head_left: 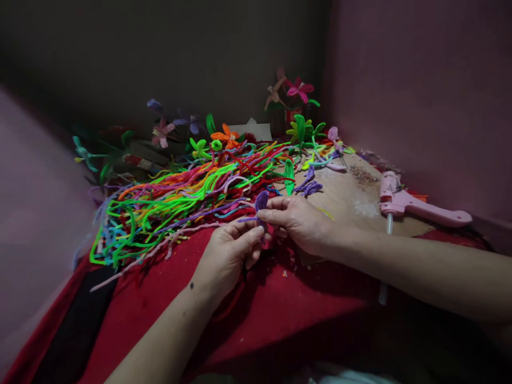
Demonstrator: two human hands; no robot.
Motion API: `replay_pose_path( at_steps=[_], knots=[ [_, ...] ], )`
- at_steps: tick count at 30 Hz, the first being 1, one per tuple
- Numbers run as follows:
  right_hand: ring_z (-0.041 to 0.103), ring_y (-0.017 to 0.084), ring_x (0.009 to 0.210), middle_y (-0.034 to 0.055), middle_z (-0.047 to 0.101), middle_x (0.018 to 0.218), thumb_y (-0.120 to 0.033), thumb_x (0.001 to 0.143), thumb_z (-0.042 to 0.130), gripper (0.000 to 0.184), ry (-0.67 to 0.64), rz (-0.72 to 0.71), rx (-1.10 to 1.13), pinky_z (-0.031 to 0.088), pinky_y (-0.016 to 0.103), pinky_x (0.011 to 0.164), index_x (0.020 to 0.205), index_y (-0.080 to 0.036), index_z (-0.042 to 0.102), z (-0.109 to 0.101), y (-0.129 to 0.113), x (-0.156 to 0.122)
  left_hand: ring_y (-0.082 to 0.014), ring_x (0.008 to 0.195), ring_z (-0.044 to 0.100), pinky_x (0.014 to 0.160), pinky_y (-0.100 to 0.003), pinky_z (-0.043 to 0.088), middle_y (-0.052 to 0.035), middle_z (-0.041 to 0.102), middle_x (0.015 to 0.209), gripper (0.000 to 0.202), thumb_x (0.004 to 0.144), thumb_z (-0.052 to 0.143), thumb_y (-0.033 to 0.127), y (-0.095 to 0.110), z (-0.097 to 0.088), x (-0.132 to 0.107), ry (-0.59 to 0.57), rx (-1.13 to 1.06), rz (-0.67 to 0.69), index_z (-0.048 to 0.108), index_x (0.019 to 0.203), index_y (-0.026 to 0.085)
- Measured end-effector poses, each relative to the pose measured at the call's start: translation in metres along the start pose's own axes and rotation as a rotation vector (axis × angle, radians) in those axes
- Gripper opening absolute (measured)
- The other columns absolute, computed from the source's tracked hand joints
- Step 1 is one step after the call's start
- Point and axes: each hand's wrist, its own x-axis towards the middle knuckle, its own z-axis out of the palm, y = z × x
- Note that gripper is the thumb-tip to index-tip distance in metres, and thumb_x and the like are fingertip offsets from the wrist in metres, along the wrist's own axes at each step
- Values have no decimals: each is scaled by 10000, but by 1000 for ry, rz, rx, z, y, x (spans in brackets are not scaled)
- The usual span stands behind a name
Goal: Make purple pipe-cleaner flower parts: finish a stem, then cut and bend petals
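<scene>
A purple pipe cleaner (261, 200), bent into a petal-like loop, stands up between my two hands. My right hand (296, 218) pinches it from the right with thumb and forefinger. From below left, my left hand (236, 245) closes its fingertips on the lower part, where a short purple end sticks out to the left. My fingers hide how the strands meet. Just beyond my hands lie several purple petal shapes (308, 186) and a green leaf shape (288, 177) of the same fuzzy material.
A large heap of colourful pipe cleaners (180, 197) spreads across the left and middle of the red cloth (160, 314). At right, a pink glue gun (424, 205) with a clear stick rests on a brown board (344, 186). Finished fuzzy flowers (300, 89) stand along the back wall.
</scene>
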Motion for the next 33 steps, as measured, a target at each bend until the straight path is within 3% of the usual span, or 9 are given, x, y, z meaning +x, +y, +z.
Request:
replay_pose_path(
  at_steps=[5,10,14,17,20,22,24,28,33],
  knots=[
    [510,81,518,-14,575,584,-267,782,581,142,-43,-58,-246,369,192,489,728,-141,548,1,0,-3,-14,347,334,359,-156,210,38,552,516,158,758,648,290,-3,3,-1,-46,-69,-53,578,752,149],
    [495,96,651,-7,556,699,-192,793,519,98,87,-246,-504,405,221,627,711,-145,544,3,1,-4,-22,274,265,315,-153,178,69,521,440,198,779,610,349,-4,12,-6,-101,-67,-117,540,865,185],
    [476,89,599,-15,542,673,-208,795,520,103,106,-215,-476,387,210,560,709,-153,530,4,-3,-4,-36,282,326,323,-155,178,51,543,449,219,788,577,386,0,13,-11,-48,107,-89,535,844,178],
    [441,73,494,-41,497,565,-217,794,520,130,109,-172,-407,350,201,484,678,-163,498,3,-4,-4,-53,333,409,346,-165,252,22,582,519,185,793,556,347,5,2,-14,-59,388,-55,537,748,169],
    [395,58,420,-59,463,503,-258,774,565,175,99,-134,-332,294,196,422,651,-165,482,1,-1,-3,-78,449,490,412,-181,354,16,611,638,109,774,570,280,9,-11,-14,100,591,137,567,819,180],
    [379,51,401,-61,462,497,-269,752,592,178,82,-95,-301,263,195,398,649,-161,493,0,1,-2,-88,514,516,453,-189,391,11,618,711,162,773,573,263,12,-14,-14,213,578,247,574,916,188],
    [369,46,393,-60,467,495,-253,734,600,161,63,-56,-285,248,194,389,645,-156,507,0,2,-2,-84,513,506,458,-188,390,14,604,705,174,794,559,280,15,-12,-14,245,516,274,580,937,183],
    [349,39,380,-62,442,443,-221,716,599,192,15,2,-298,240,188,382,571,-149,495,4,-1,-5,-73,481,462,451,-181,360,36,557,603,170,777,603,325,18,-5,-15,197,476,234,625,852,173],
    [343,32,360,-69,439,427,-210,712,603,157,-4,72,-371,233,178,363,588,-145,532,6,-3,-8,-133,723,594,662,-221,464,-14,665,799,139,738,656,272,16,-5,-12,159,397,271,658,829,167]
  ],
)
